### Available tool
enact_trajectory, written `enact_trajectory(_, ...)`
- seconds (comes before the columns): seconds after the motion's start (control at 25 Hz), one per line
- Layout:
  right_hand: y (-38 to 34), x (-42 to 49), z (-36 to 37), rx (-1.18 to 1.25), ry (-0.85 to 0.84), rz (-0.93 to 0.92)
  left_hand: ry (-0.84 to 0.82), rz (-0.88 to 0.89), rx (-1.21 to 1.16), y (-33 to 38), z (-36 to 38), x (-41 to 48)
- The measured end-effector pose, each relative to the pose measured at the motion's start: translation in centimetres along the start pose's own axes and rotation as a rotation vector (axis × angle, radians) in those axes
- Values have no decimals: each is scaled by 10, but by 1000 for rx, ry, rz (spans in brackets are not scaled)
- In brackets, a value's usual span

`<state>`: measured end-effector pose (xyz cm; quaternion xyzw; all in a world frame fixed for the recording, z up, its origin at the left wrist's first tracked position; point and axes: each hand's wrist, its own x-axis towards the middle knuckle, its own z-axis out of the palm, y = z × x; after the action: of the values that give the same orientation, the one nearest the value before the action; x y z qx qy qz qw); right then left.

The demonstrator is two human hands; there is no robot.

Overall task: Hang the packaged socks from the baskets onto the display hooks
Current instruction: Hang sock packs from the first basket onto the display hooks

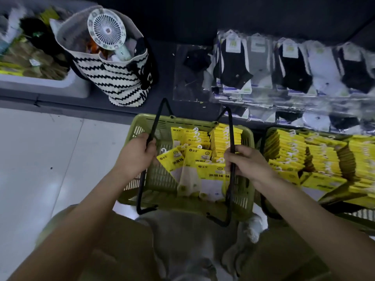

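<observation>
- our left hand (140, 153) is curled round the left handle (156, 122) of the green basket (142, 120), and our right hand (246, 161) round the right handle (230, 126).
- the packaged socks (203, 159) lie between our hands, loose at the basket's middle and stacked in its far right corner, hook tabs pointing away from us.
- our right hand looks nearer to them; hung socks (294, 67) sit beyond the far edge.
</observation>
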<state>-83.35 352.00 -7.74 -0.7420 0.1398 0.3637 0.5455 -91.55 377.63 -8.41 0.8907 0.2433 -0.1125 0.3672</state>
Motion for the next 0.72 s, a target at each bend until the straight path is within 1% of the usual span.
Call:
enact_trajectory(0.16,11,9,0,39,-137,-105,98,111,20,-9,14,0)
enact_trajectory(0.24,16,10,1,63,-139,-152,187,145,95,-14,20,-3)
enact_trajectory(0.32,20,7,-2,17,-93,-199,280,130,206,-16,21,-6)
enact_trajectory(0.4,31,1,-10,-117,-28,-241,334,120,300,-19,24,-14)
enact_trajectory(0.52,59,0,-29,-513,131,-285,339,115,492,-28,33,-27)
enact_trajectory(0.56,68,1,-35,-627,191,-261,356,87,586,-31,35,-27)
enact_trajectory(0.64,87,-3,-46,-742,279,-158,387,14,748,-37,34,-28)
enact_trajectory(0.72,104,-10,-49,-816,277,-79,357,-47,868,-43,33,-31)
